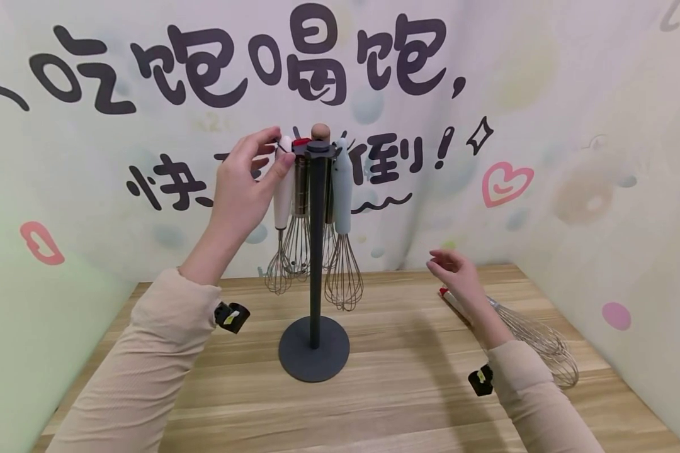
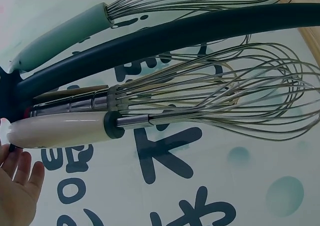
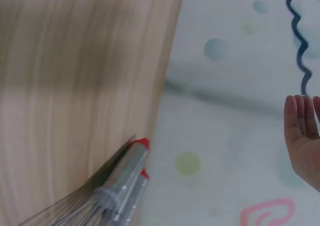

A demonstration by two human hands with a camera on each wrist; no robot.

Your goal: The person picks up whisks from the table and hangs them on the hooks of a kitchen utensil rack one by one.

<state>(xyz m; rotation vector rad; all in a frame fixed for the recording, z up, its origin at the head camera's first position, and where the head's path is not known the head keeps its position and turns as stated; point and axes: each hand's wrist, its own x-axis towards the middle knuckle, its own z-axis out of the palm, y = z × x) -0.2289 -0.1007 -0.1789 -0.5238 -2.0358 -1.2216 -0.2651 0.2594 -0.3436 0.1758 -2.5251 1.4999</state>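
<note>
A dark grey whisk stand [image 1: 315,264] rises from a round base on the table. My left hand [image 1: 245,179] pinches the top end of a white-handled whisk [image 1: 283,195] at the stand's left side, thumb in front. The left wrist view shows that white handle [image 2: 62,130] with my left fingertips [image 2: 22,168] at its end. A light blue-handled whisk [image 1: 342,189] hangs on the right, and a metal-handled one [image 1: 301,195] hangs behind the post. My right hand [image 1: 456,277] holds nothing, its fingers loosely bent, above several whisks [image 1: 535,340] lying on the table.
The wooden table [image 1: 385,377] ends at a printed wall [image 1: 204,138] behind the stand, with further walls at left and right. In the right wrist view, the lying whisks' metal handles [image 3: 122,173] have red ends near the table's back edge.
</note>
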